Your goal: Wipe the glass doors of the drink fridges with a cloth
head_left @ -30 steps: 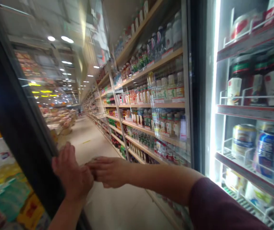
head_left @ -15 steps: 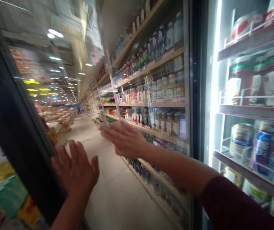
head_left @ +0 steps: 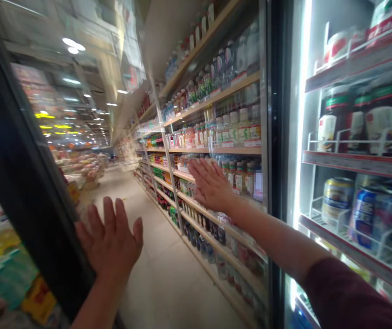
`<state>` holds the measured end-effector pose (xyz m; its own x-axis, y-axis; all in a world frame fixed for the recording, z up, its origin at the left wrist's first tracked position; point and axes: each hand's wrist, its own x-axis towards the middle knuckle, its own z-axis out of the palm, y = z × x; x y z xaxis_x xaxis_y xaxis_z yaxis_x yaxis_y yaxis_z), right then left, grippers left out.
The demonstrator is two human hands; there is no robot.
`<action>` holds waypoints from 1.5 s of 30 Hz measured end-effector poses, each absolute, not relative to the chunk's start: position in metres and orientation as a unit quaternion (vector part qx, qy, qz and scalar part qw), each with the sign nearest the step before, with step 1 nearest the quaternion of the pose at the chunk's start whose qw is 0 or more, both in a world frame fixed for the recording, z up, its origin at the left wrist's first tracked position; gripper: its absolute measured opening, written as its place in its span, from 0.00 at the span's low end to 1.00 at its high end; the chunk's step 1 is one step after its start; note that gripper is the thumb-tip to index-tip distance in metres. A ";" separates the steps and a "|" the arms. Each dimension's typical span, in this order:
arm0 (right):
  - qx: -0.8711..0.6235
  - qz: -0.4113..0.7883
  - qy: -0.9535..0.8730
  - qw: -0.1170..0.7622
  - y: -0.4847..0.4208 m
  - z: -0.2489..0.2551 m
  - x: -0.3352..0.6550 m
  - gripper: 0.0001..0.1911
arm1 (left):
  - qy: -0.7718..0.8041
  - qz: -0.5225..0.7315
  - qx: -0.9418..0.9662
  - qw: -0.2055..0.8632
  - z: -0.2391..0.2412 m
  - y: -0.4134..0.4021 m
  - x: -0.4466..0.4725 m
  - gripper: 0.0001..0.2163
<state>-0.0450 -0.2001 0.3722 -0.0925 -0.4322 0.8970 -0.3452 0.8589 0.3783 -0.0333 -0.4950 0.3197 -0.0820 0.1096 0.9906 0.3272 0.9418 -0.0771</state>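
My left hand [head_left: 111, 237] has its fingers spread. It lies against or just before the glass door [head_left: 168, 283], beside the dark door frame [head_left: 20, 164]; exact contact cannot be told. My right hand [head_left: 212, 185] is stretched out flat over the glass, fingers extended, with nothing visible in it; its palm side is hidden. Through the pane, or mirrored in it, several shelves of bottles [head_left: 240, 125] appear behind the right hand. The door stands ajar from a lit fridge on the right.
Inside the fridge, wire-fronted shelves [head_left: 360, 164] carry dark bottles [head_left: 328, 121], a blue can [head_left: 363, 214] and a gold-and-white can [head_left: 337, 201]. Left of the door frame are colourful packaged goods [head_left: 3, 269]. A pale floor aisle runs into the distance.
My right hand has moved right across the glass and slightly up. My left hand stays in nearly the same place, and the view has shifted slightly.
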 end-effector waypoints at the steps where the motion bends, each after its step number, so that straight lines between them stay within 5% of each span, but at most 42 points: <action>1: 0.227 -0.005 -0.741 0.633 -0.204 0.370 -0.045 0.37 | -0.731 -0.079 -0.148 0.662 0.320 -0.494 -0.032 0.38; 8: 0.387 -0.094 -0.704 0.588 -0.213 0.331 -0.047 0.36 | -0.722 -0.057 -0.145 0.674 0.320 -0.489 -0.029 0.37; 15: 0.154 0.061 -0.737 0.656 -0.197 0.335 -0.045 0.42 | -0.723 -0.078 -0.143 0.671 0.318 -0.492 -0.032 0.36; 20: 0.218 0.011 -0.725 0.653 -0.204 0.294 -0.043 0.43 | -0.725 -0.079 -0.141 0.670 0.318 -0.492 -0.032 0.37; 26: 0.149 0.084 -0.741 0.650 -0.212 0.338 -0.044 0.42 | -0.722 -0.076 -0.147 0.672 0.319 -0.492 -0.031 0.37; 29: 0.125 0.104 -0.735 0.658 -0.226 0.318 -0.043 0.43 | -0.721 -0.073 -0.147 0.673 0.320 -0.492 -0.030 0.36; 33: 0.210 0.054 -0.726 0.652 -0.244 0.289 -0.041 0.43 | -0.723 -0.079 -0.148 0.671 0.321 -0.493 -0.029 0.36; 41: 0.201 0.106 -0.726 0.649 -0.265 0.334 -0.041 0.42 | -0.721 -0.089 -0.150 0.671 0.319 -0.493 -0.029 0.37; 45: 0.301 0.028 -0.710 0.636 -0.281 0.333 -0.041 0.39 | -0.720 -0.085 -0.154 0.671 0.320 -0.493 -0.029 0.37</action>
<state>-0.0410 -0.2809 0.3330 -0.0093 -0.3918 0.9200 -0.4624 0.8175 0.3434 -0.0289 -0.4931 0.3198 -0.0516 0.1067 0.9930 0.3355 0.9383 -0.0834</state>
